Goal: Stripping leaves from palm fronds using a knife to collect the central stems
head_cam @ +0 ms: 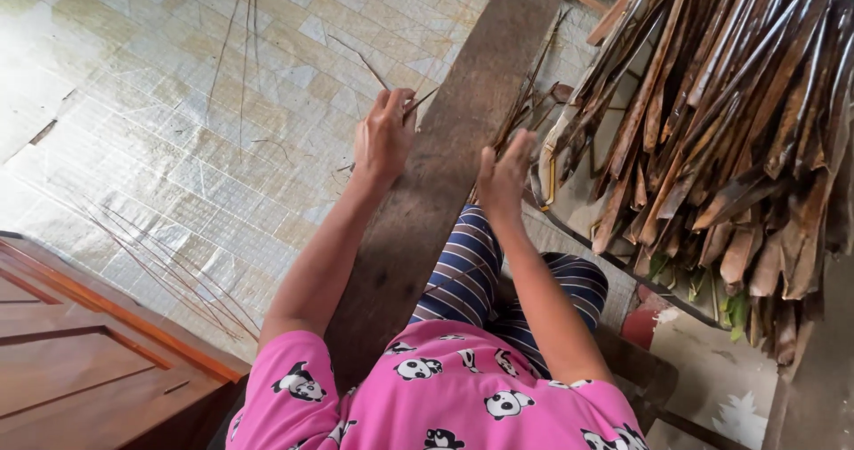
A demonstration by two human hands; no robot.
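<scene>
left hand [384, 137] fingers curled, pinching thin stick [418, 101] over wooden plank [463, 103]; right hand [505, 176] fingers pressed together, flat, just beside fingertips thin strips [525, 103]; both forearms extended forward

Hands [384, 137] on wooden plank [445, 174]

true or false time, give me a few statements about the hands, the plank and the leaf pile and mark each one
1. The left hand pinches thin stick-like strips at the left edge of the long wooden plank. True.
2. The right hand is clenched in a fist. False: its fingers are stretched out flat over the plank's right edge.
3. A big pile of dried brown leaves lies to the person's right. True.
4. The plank lies flat on the wooden furniture. False: it slopes from the person's lap out over the woven mat.
5. Loose thin reddish sticks lie on the mat. True.
</scene>
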